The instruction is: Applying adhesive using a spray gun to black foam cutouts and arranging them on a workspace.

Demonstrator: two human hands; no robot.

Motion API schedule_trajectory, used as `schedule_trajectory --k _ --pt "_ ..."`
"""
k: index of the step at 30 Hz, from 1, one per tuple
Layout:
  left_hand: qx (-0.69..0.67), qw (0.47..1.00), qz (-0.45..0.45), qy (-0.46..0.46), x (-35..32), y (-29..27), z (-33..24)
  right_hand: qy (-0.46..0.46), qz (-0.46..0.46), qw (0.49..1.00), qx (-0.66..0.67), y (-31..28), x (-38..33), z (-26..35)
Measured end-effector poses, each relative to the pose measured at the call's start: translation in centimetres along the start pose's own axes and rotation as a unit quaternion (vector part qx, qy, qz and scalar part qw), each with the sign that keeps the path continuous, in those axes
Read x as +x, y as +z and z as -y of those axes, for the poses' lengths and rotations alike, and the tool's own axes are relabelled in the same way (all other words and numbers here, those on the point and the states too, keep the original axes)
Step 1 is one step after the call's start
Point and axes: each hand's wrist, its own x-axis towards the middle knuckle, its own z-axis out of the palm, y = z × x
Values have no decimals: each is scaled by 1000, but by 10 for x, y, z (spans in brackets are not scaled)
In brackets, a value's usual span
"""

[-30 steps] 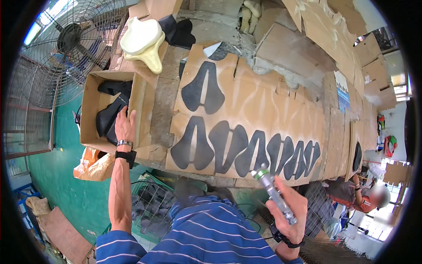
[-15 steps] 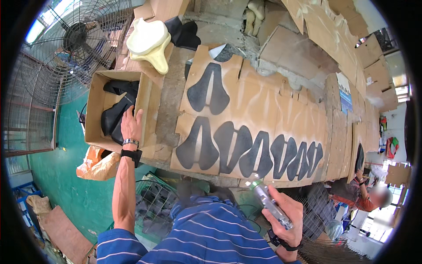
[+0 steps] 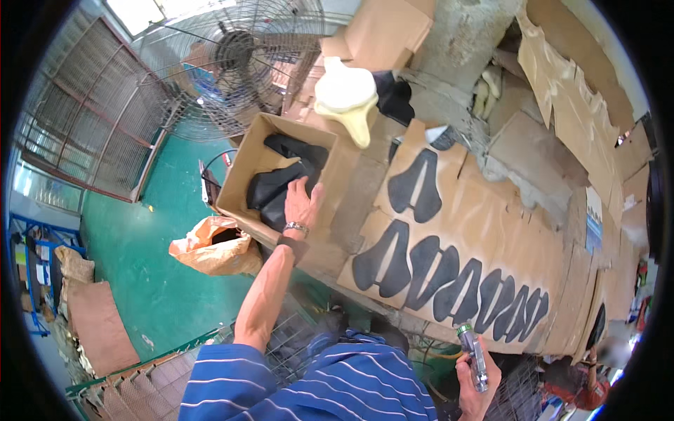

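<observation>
My left hand (image 3: 300, 207) reaches over the near side of an open cardboard box (image 3: 235, 175). Its fingers are stretched out against black saddle-shaped pieces (image 3: 274, 184) heaped inside; the fingertips partly cover one piece. Low in front of the bench, my right hand (image 3: 479, 382) is wrapped round a small metal spray gun (image 3: 473, 358) with a green ring at its top. Several flat black saddle-shaped pieces with a slit down the middle, such as this one (image 3: 415, 186), lie in rows on a brown cardboard sheet (image 3: 491, 217).
Behind the box sits a cream saddle-shaped form (image 3: 345, 88), beside a black piece (image 3: 394, 98). A large wire fan (image 3: 235, 52) stands at the back left. An orange-white sack (image 3: 217, 252) lies below the box. Another person (image 3: 572, 382) is at the far right.
The view has swung left, so the bench appears further right. My left hand stays at the black pieces in the box. My right hand still holds the spray gun, now pointed more upright.
</observation>
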Motion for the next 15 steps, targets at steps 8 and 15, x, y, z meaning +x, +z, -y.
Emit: schedule_trajectory --k 8,15 --pt "207 961 160 -85 18 -57 52 20 -5 999 -26 22 -27 -10" --pt "229 957 174 -46 34 -54 76 39 28 998 -32 35 -48 -10"
